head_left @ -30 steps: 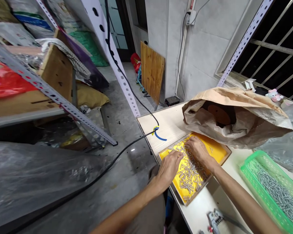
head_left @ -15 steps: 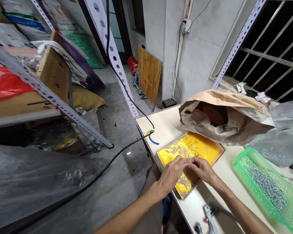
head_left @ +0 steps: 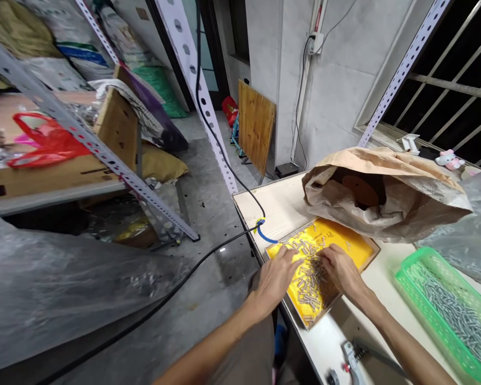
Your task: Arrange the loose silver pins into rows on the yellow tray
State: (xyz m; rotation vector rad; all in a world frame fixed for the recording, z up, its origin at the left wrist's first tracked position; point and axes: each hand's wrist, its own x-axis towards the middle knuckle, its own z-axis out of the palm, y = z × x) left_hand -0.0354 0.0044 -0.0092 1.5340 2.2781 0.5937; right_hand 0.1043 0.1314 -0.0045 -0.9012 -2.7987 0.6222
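A shallow tray (head_left: 369, 256) with a yellow printed lining (head_left: 355, 240) lies on the bench, strewn with small silvery metal pins or screws (head_left: 309, 286). Over its left side is my left hand (head_left: 276, 274), thumb and forefinger bent close together. My right hand (head_left: 342, 271) is over the middle of the tray, fingers curled in a pinch beside the pile. Whatever the fingertips of either hand hold is too small to make out. To the right stands a green plastic basket (head_left: 420, 305) with many similar metal pieces (head_left: 457, 315).
Behind the tray a large open paper bag (head_left: 409, 214) lies on the bench (head_left: 280, 206). A clamp-like metal tool (head_left: 351, 361) sits at the front edge. A black cable (head_left: 208, 246) hangs across the left side. Shelving with a red bag (head_left: 52, 141) stands farther left.
My hands were together at the fingertips over the pile; now they are apart, the right one drawn to the right. The whole view has shifted slightly.
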